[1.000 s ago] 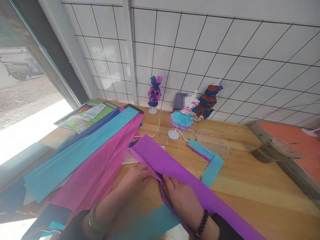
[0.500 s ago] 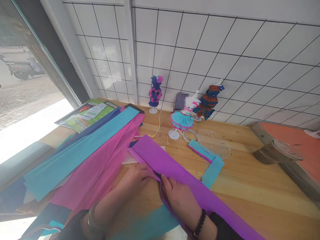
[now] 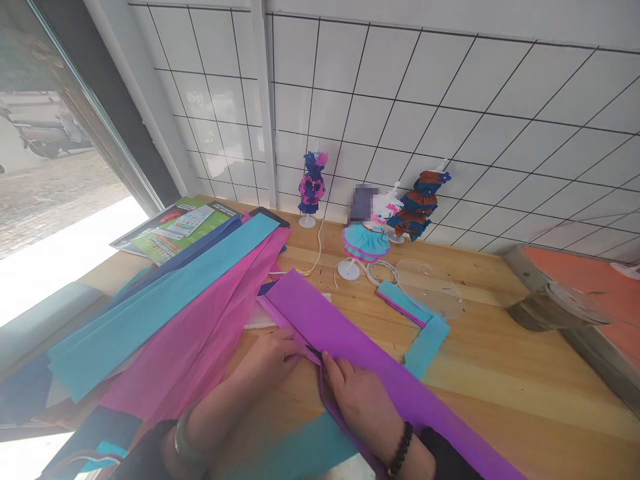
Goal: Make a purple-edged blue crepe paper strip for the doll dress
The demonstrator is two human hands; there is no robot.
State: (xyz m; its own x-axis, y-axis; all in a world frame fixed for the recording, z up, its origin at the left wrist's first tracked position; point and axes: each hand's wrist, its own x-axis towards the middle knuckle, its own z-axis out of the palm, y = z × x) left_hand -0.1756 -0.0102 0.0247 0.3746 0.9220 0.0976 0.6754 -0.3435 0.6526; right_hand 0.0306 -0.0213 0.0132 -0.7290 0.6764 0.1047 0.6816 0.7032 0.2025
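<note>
A long, folded purple crepe-like strip [image 3: 345, 323] runs diagonally over the wooden table, from the middle to the lower right. My left hand [image 3: 280, 347] pinches its near edge, fingers closed. Just to the right, my right hand [image 3: 360, 400] is closed round a dark pointed blade [image 3: 314, 351], apparently scissors; the handles are hidden in the palm. The blade lies at the purple edge between both hands. Below my right wrist, a narrow purple edge hangs apart from the main strip. A blurred teal piece [image 3: 305, 450] lies beneath my forearms.
Turquoise strips [image 3: 165, 300] and pink sheets [image 3: 200, 333] are piled at left, by green printed packets [image 3: 170, 233]. Small dress forms, one in a turquoise skirt [image 3: 366, 241], stand along the tiled wall. Folded turquoise strips [image 3: 427, 340], a clear disc [image 3: 430, 288] and a brown roll [image 3: 543, 308] lie rightward.
Both hands, the blade and the purple strip stay in nearly the same place. The whole view shifts very slightly.
</note>
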